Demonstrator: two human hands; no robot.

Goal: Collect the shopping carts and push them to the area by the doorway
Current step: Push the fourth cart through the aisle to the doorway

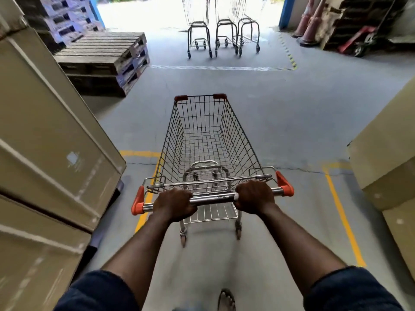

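One cart [208, 135], seemingly rolling, handle [213, 199] gripped by left hand [174, 204] and right hand [254, 196].

Two hands hold the bar [213, 198] of a cart [173, 140] — the left hand [174, 204] near the left end, the right hand [254, 197] near the right end, fingers curled round it. The cart is wire with orange corners and stands on a grey floor [280, 113]. Far ahead, three carts [225, 20] stand side by side at the bright doorway [157, 16]. Tall left boxes [45, 131] rise close by, with dark pallets [101, 57] stacked past them. The right boxes [386, 158] sit across the way. Yellow lines [343, 216] mark the floor on both sides — a foot [225, 299] shows at the bottom.
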